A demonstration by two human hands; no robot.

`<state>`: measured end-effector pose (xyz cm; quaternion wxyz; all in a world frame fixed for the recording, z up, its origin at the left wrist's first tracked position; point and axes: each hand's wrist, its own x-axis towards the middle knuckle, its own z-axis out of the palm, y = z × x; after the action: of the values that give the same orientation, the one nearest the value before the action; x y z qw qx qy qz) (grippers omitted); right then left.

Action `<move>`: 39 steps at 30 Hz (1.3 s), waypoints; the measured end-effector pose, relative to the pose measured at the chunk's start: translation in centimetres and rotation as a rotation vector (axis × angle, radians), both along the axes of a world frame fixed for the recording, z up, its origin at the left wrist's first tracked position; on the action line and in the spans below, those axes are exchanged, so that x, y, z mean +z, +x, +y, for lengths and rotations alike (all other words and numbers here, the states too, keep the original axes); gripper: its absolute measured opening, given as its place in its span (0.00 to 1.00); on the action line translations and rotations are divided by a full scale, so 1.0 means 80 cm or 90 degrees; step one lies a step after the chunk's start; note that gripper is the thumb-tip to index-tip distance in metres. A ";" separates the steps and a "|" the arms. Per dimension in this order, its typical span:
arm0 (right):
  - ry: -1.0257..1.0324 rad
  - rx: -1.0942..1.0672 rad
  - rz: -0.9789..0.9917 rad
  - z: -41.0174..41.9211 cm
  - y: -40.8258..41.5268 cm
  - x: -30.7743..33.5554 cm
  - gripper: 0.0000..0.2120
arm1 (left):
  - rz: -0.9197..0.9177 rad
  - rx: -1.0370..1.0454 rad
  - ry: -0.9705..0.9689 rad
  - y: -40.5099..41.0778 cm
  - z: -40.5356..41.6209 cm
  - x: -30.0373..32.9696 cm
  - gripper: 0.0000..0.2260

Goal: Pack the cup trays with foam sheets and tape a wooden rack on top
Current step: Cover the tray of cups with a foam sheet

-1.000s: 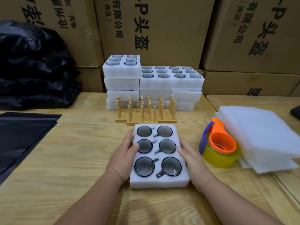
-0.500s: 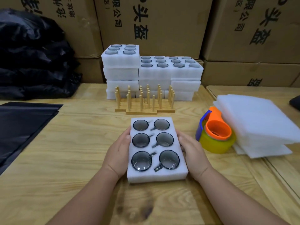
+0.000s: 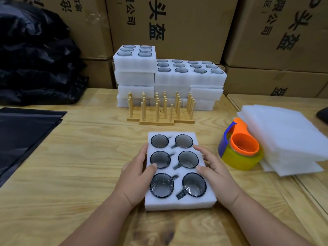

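Hands frame the white foam tray of six dark glass cups, which lies flat on the pale wooden surface directly in front of the person. Its long axis runs away from the body, two cups wide and three cups deep. The left hand holds the left long edge, with its thumb laid over the top foam near the middle cup and its fingers along the side wall. The right hand mirrors it on the right long edge, thumb on top and fingers spread toward the far corner. Each grip is therefore a curled hold on the tray from its side, not a wide open palm; whether the tray is lifted or only steadied I cannot tell.

The relation that matters now is to the right. The stack of thin white foam sheets lies well to the right of the tray, a little farther from the body, and between them stands the yellow roll of tape with an orange and blue dispenser. So the right hand is clearly nearer to the sheets, and I judge it should release and reach over the tape while the left hand steadies the tray.

The light wooden peg rack stands straight beyond the tray's far short edge, its length crosswise to the tray, about equally reachable for both hands. Behind it are the stacked white foam trays of cups.
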<state>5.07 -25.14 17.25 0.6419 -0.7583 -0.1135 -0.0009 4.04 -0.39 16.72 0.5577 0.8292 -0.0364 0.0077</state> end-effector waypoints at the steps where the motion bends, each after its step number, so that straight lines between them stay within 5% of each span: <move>1: -0.025 -0.005 -0.008 0.000 0.000 0.001 0.23 | 0.000 -0.005 0.003 0.000 0.000 0.001 0.28; 4: -0.061 -0.009 -0.011 0.003 -0.001 0.003 0.16 | -0.001 -0.003 0.000 -0.003 -0.001 0.004 0.28; 15: -0.099 -0.074 0.056 -0.006 0.000 0.008 0.19 | -0.029 0.015 -0.056 -0.010 -0.006 0.006 0.26; 21: -0.252 -0.161 -0.160 -0.044 0.004 0.078 0.13 | -0.026 0.031 -0.059 -0.010 -0.008 0.006 0.26; 27: -0.450 -0.379 -0.206 -0.140 0.040 0.151 0.08 | -0.028 0.042 -0.077 -0.009 -0.010 0.003 0.23; 29: -0.583 -0.463 -0.096 -0.175 0.058 0.162 0.16 | -0.028 0.043 -0.082 -0.009 -0.011 0.002 0.23; 33: -0.681 -0.537 0.253 -0.221 0.074 0.173 0.50 | -0.035 0.052 -0.086 -0.010 -0.012 0.003 0.22; 39: -0.518 -0.508 0.325 -0.232 0.083 0.174 0.53 | -0.034 0.053 -0.084 -0.008 -0.011 0.002 0.22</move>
<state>11.69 -43.70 31.18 0.2590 -0.9024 0.3440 -0.0162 3.38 -1.23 16.88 0.6090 0.7911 -0.0159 0.0555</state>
